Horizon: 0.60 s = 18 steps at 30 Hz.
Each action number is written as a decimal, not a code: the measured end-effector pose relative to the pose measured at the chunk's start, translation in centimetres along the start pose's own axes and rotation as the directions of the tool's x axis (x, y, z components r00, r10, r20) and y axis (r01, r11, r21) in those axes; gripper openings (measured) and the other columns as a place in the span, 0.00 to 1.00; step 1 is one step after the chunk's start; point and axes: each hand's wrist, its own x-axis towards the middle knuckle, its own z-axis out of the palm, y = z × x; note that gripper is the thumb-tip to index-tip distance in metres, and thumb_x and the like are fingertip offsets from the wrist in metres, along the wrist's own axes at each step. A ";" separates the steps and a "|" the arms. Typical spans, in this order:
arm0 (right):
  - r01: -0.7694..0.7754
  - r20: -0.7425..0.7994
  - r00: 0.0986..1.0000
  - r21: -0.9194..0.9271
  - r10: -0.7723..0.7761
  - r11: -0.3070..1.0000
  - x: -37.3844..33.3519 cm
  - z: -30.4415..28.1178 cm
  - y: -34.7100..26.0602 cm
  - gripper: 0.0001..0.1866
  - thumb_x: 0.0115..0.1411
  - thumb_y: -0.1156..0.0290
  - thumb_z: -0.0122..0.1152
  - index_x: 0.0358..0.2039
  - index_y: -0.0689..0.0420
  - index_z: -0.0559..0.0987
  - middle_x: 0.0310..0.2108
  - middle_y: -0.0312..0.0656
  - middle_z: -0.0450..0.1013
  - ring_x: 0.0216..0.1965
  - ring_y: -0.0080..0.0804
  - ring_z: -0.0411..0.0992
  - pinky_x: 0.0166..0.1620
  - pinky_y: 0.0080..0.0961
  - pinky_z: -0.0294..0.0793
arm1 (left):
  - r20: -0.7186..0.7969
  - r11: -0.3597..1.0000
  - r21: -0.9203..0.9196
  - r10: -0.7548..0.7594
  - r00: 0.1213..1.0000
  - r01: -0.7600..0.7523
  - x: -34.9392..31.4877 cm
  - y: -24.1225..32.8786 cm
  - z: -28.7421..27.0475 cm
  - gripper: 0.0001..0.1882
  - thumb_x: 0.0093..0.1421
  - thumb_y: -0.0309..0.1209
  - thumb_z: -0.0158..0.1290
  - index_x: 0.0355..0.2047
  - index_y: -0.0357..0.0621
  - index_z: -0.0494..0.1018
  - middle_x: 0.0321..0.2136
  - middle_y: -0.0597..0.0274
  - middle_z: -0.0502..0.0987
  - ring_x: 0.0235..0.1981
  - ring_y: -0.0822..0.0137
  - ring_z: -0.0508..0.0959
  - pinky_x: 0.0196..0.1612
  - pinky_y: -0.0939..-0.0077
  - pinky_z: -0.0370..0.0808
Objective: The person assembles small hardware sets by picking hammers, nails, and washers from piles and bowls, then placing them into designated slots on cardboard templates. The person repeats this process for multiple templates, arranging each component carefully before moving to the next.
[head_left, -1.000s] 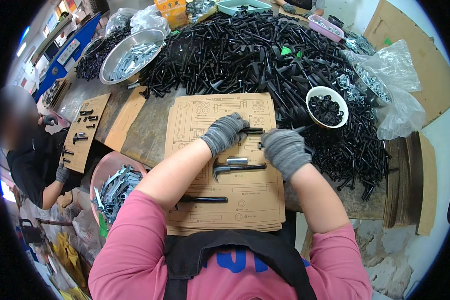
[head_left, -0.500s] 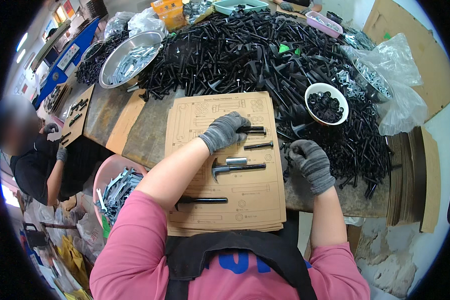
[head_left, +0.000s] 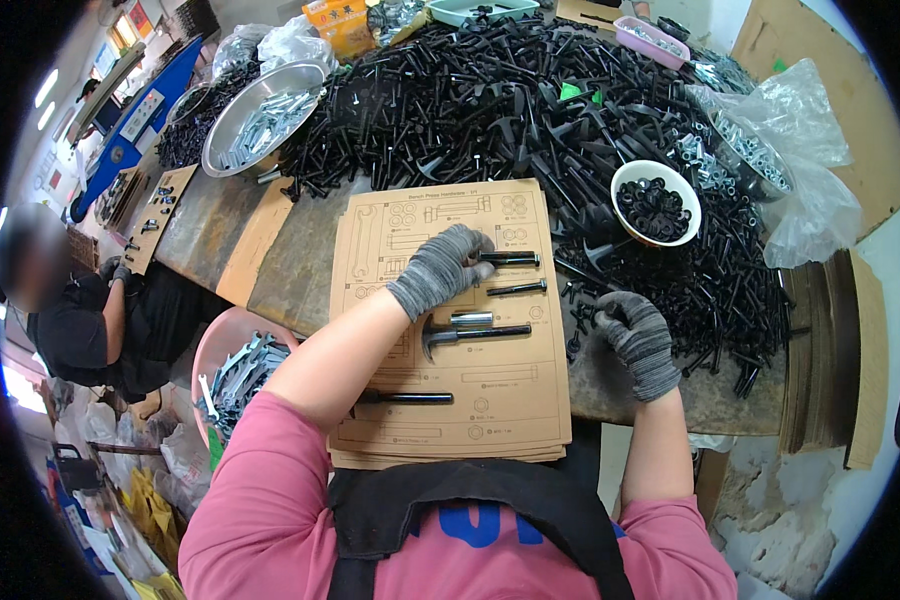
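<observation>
My left hand [head_left: 438, 268], in a grey knit glove, is closed on the left end of a black bolt [head_left: 515, 259] over the printed cardboard sheet [head_left: 490, 400]. Just below it on the sheet lies another black bolt [head_left: 516, 288]. Further down are a short silver sleeve [head_left: 472, 318], a black hook-ended piece [head_left: 480, 334] and a black rod-like piece [head_left: 410, 398], partly hidden by my left forearm. My gloved right hand [head_left: 638, 345] is at the edge of the loose black bolts, right of the sheet. Its fingers are curled; anything in them is hidden.
A large heap of black hardware [head_left: 420, 110] covers the table's far side. Around it stand a white bowl of black nuts [head_left: 692, 222], a metal bowl of silver sleeves [head_left: 220, 160] and a pink tub of wrenches [head_left: 210, 350]. Another person [head_left: 80, 310] works at the left.
My right hand has moved slightly right and down, its fingers curled. My left hand has shifted slightly left, staying at the bolt. The person at the left has drawn their hands together.
</observation>
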 end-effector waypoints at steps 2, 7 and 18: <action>0.000 -0.020 1.000 0.030 0.000 1.000 -0.2 0.0 0.6 0.12 0.45 0.74 0.60 0.33 0.58 0.75 0.29 0.42 0.71 0.31 0.33 0.70 0.37 0.25 0.69 | 0.094 0.990 -0.129 0.066 0.993 -0.054 -0.5 -0.2 0.6 0.16 0.47 0.30 0.57 0.38 0.42 0.71 0.33 0.58 0.73 0.35 0.64 0.73 0.39 0.74 0.71; 0.009 -0.024 1.000 0.061 -0.008 0.998 -0.3 0.4 0.1 0.12 0.45 0.74 0.61 0.32 0.59 0.75 0.28 0.42 0.71 0.31 0.33 0.70 0.37 0.25 0.69 | 0.177 0.937 0.233 0.222 0.959 -0.260 0.2 0.6 1.6 0.12 0.50 0.32 0.53 0.36 0.44 0.73 0.31 0.58 0.73 0.37 0.58 0.72 0.43 0.69 0.68; 0.034 -0.013 0.999 -0.023 -0.035 0.999 -0.7 0.4 -0.3 0.13 0.44 0.73 0.61 0.33 0.57 0.75 0.28 0.42 0.71 0.31 0.34 0.70 0.36 0.27 0.69 | -0.095 0.982 0.128 0.154 0.984 -0.141 1.0 0.1 1.3 0.14 0.49 0.31 0.55 0.38 0.44 0.72 0.32 0.58 0.71 0.36 0.61 0.73 0.42 0.71 0.70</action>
